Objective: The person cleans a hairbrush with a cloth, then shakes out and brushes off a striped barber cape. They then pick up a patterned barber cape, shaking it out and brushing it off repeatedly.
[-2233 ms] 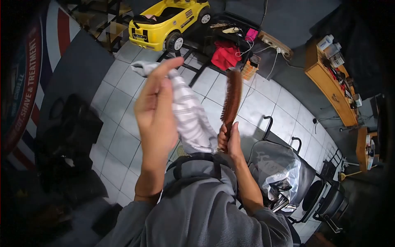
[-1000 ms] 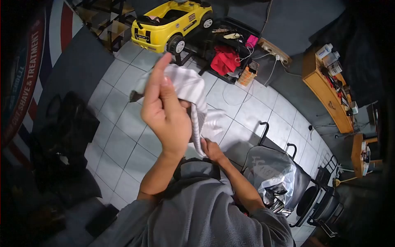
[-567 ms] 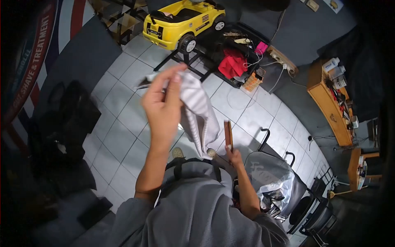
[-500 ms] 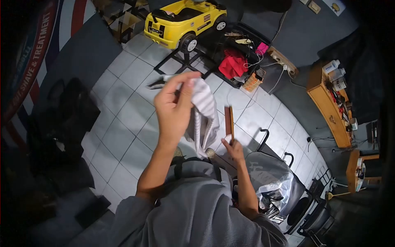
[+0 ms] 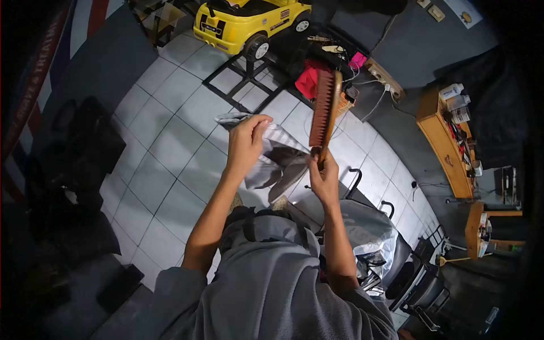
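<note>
A grey-and-white striped cloth hangs in front of my body, with my left hand closed on its upper edge. Its lower folds drop over the tiles near my feet, and its right side reaches up to my right hand. That hand grips the handle of a wooden brush, held upright with its reddish-brown bristles facing left. Fingers of my right hand are right at the cloth's corner; I cannot tell if they pinch it too.
A black padded seat with metal arms and a clear plastic cover stands close by my right arm. Ahead are a yellow toy car and a black metal frame. Wooden shelves with bottles hang along the right wall.
My right hand has lifted the brush higher, so its bristle side now shows. My left hand has lowered slightly, and the cloth now stretches across toward my right hand. The view has shifted a little.
</note>
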`<move>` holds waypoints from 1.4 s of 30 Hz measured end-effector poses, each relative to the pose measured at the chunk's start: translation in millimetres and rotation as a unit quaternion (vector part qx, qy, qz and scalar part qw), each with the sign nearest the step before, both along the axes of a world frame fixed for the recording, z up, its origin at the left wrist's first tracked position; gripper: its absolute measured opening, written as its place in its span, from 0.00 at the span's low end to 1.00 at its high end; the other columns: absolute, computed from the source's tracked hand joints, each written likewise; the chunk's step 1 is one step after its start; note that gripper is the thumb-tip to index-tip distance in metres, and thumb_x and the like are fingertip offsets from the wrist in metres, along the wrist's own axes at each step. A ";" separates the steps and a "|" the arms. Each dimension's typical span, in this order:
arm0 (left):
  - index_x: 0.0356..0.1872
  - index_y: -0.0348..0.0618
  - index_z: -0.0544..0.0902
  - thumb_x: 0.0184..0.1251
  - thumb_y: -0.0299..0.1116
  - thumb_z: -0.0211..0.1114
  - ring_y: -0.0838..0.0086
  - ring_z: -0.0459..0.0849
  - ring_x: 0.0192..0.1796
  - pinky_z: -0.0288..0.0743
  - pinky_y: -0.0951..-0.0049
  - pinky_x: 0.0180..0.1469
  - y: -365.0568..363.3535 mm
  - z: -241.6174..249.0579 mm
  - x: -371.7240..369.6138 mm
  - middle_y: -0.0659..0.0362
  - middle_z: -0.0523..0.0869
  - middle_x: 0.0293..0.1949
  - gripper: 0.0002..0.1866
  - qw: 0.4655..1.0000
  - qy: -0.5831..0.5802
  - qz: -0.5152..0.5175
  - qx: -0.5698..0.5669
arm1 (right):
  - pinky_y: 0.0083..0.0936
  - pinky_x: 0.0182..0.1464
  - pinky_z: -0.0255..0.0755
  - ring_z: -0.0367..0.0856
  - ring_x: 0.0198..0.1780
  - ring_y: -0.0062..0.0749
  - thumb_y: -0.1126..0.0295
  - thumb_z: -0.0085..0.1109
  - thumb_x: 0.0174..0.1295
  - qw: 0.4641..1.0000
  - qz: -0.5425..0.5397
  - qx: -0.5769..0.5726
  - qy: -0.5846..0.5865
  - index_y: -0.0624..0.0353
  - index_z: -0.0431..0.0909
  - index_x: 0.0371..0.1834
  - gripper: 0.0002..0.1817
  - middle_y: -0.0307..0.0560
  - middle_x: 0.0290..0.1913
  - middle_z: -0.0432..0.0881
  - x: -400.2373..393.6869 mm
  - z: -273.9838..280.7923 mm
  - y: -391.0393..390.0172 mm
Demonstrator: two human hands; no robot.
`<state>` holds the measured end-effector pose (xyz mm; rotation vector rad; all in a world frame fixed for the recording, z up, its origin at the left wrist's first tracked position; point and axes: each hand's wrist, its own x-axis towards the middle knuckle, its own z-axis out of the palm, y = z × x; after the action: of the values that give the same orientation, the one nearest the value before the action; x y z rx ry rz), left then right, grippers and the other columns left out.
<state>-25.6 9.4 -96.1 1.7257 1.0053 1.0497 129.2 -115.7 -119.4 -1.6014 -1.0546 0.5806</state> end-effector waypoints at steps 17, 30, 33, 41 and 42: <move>0.49 0.45 0.75 0.51 0.19 0.60 0.52 0.81 0.41 0.75 0.57 0.39 79.1 -104.8 -102.5 0.51 0.81 0.41 0.21 0.901 0.397 0.068 0.160 | 0.31 0.34 0.68 0.73 0.29 0.39 0.62 0.72 0.44 0.939 0.081 -0.271 -0.198 0.64 0.72 0.35 0.22 0.51 0.25 0.73 119.3 -24.3 -75.5; 0.57 0.51 0.76 0.48 0.17 0.62 0.56 0.78 0.45 0.75 0.64 0.46 96.2 34.2 -65.5 0.51 0.74 0.47 0.31 0.891 0.190 0.178 0.372 | 0.29 0.40 0.74 0.80 0.35 0.37 0.84 0.49 0.35 0.872 -0.286 0.210 -0.338 0.68 0.81 0.41 0.24 0.53 0.34 0.82 143.9 70.7 -47.9; 0.57 0.48 0.76 0.47 0.16 0.61 0.56 0.76 0.52 0.73 0.65 0.52 57.0 9.7 -76.6 0.50 0.75 0.49 0.30 0.890 0.160 0.167 0.392 | 0.29 0.45 0.75 0.82 0.41 0.35 0.84 0.49 0.38 0.877 -0.300 0.249 -0.281 0.69 0.81 0.40 0.21 0.52 0.40 0.84 125.7 26.0 -84.6; 0.45 0.41 0.82 0.58 0.28 0.51 0.50 0.81 0.46 0.74 0.55 0.46 -47.2 -150.7 -181.9 0.42 0.83 0.40 0.16 0.647 0.602 -0.306 -0.354 | 0.47 0.43 0.73 0.81 0.39 0.58 0.72 0.53 0.45 0.819 0.119 -0.559 -0.049 0.64 0.82 0.26 0.10 0.65 0.31 0.80 53.1 -162.8 -198.6; 0.44 0.41 0.82 0.57 0.27 0.51 0.50 0.81 0.45 0.74 0.56 0.47 -41.4 -167.9 -188.8 0.43 0.83 0.39 0.15 0.696 0.587 -0.290 -0.294 | 0.48 0.43 0.72 0.81 0.38 0.58 0.71 0.53 0.45 0.854 0.079 -0.505 -0.093 0.63 0.82 0.27 0.10 0.65 0.31 0.80 58.2 -167.3 -193.5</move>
<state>-214.4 -32.0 -264.0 1.8305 1.1592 -0.9052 187.4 -309.2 -286.7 -2.5291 -1.0861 1.2487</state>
